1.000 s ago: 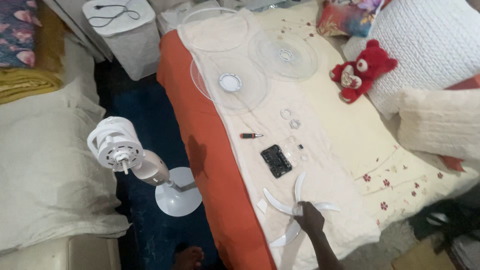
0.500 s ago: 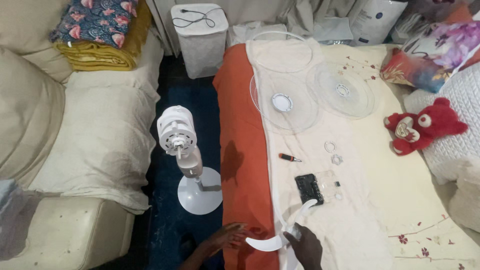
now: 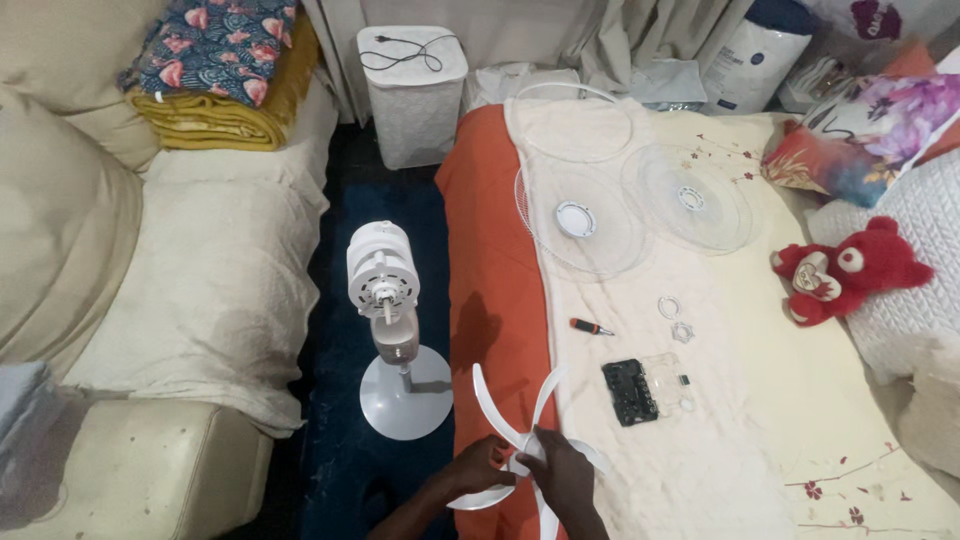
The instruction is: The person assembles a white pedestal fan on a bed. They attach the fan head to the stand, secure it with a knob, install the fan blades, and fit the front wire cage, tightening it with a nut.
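Both hands are on the white fan blade (image 3: 520, 440) now, at the near edge of the bed (image 3: 800, 400), just over the orange sheet (image 3: 490, 290). The left hand (image 3: 478, 468) cups it from the left and the right hand (image 3: 558, 472) grips its hub, fingers closed on it, so the curved vanes stand free and nothing bends. To the left on the dark floor stands the fan stand (image 3: 388, 310), its motor head turned up with the bare shaft showing, within easy reach. Farther up the bed lie the two wire grilles (image 3: 600, 225), flat so they cannot roll, with a red-handled screwdriver (image 3: 590, 327), a black tray (image 3: 630, 392) and small white rings (image 3: 668, 307) set out between. A red teddy bear (image 3: 840, 270) sits far right.
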